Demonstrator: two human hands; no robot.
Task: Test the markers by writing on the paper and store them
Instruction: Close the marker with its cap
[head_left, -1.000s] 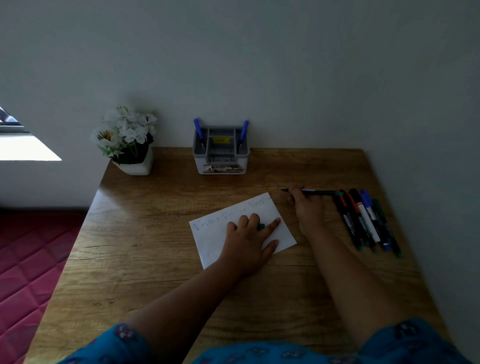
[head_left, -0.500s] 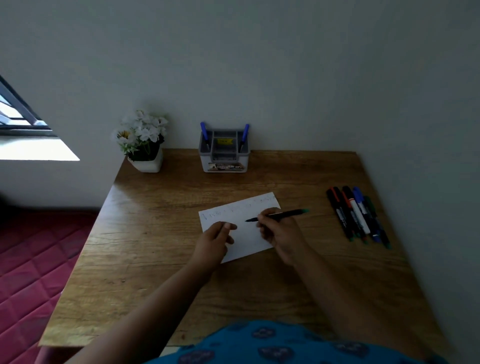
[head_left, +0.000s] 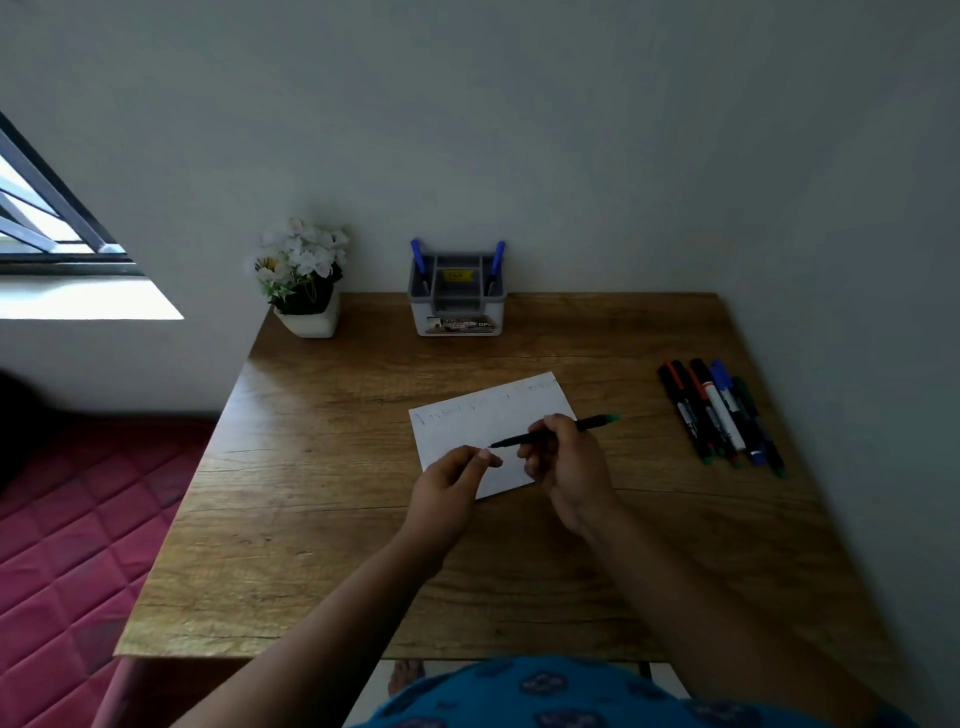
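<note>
So the wooden desk (head_left: 322, 519) is laid out pretty much as it was a second back, same flower pot (head_left: 307, 312) and grey organizer (head_left: 457, 312) at the far edge by the wall, with 2 blue markers (head_left: 418, 257) already parked in it. What's changed is the action: 1 second ago a thin green-ended marker (head_left: 556, 432) was being picked off the top of the row at the right edge while the paper (head_left: 467, 415) was pinned flat by the other hand; now that marker has been carried over the sheet, and the flat hand has been lifted and curled up. Read as a judgement, a fresh test is about to be written, so the testing step is underway and storing comes after. The remaining row of markers (head_left: 719, 410), about 5 as far as can be counted, is left lying near the right edge, well apart from the paper. A faint line of writing is seen along the sheet's far edge. The right hand (head_left: 566, 467) is wrapped round the marker in a writing grip, dark tip aimed left over the middle of the sheet; whether the tip touches can't be told. The left hand (head_left: 449, 486) is held over the paper's near-left corner, fingertips pinched together, possibly on a cap, but that's too small to be made out.
</note>
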